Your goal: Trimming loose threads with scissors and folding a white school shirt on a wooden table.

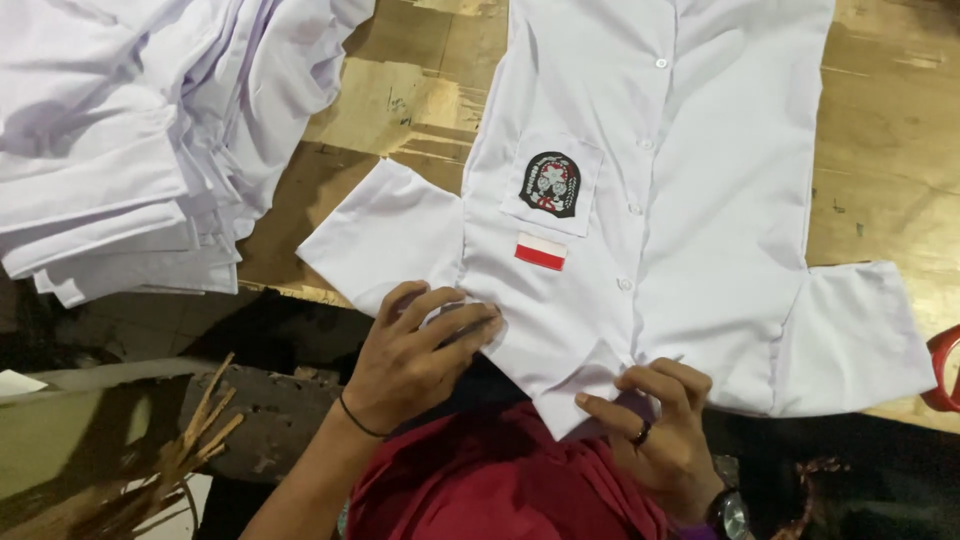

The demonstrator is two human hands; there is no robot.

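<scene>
surface: worn wooden bench [880,130], brown and scuffed, its near edge running across the lower part of the view; dark floor area below it.

nearest: red garment [500,490] at the person's lap, bottom centre. to the left of it, a bundle of thin wooden sticks [195,440] leaning over a dull greenish surface.

left hand [415,355]: black band at the wrist, fingers spread fairly wide and laid flat on the collar area of the white shirt [690,200], pressing rather than gripping.

right hand [655,425]: ring on one finger, watch at the wrist, fingers curled narrow and pinching the collar edge of the same shirt where it hangs over the bench's near edge.

white shirt: short-sleeved, lying front up on the bench, collar toward the person, hem away; sleeves spread to either side. button placket down the middle. chest pocket carries a dark round badge [550,184]; just nearer, a small red-and-white rectangular patch [541,251].

right edge: part of a red object [945,370], kind not clear.

far left: stack of folded white garments [120,150] on the bench, well apart from the hands.
</scene>
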